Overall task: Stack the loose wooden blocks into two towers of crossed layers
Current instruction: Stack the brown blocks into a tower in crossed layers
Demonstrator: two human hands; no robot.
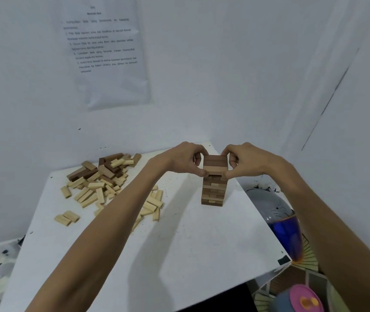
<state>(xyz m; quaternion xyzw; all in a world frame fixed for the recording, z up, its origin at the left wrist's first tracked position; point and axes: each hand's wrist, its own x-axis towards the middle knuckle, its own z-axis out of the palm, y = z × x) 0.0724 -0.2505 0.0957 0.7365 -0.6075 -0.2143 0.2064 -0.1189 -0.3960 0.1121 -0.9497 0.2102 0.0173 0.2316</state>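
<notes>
Two bare forearms showing, unsleeved as far as the bottom edge of view. Left hand [182, 159] and right hand [246, 162] wearing nothing: no gloves, rings, watch or bands showing. Slim wrists, knuckles showing clearly. Nails too small to make out.

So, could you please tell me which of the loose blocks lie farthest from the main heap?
The pale pair lying side by side at the table's near left, apart from the heap with bare tabletop between them.
</notes>
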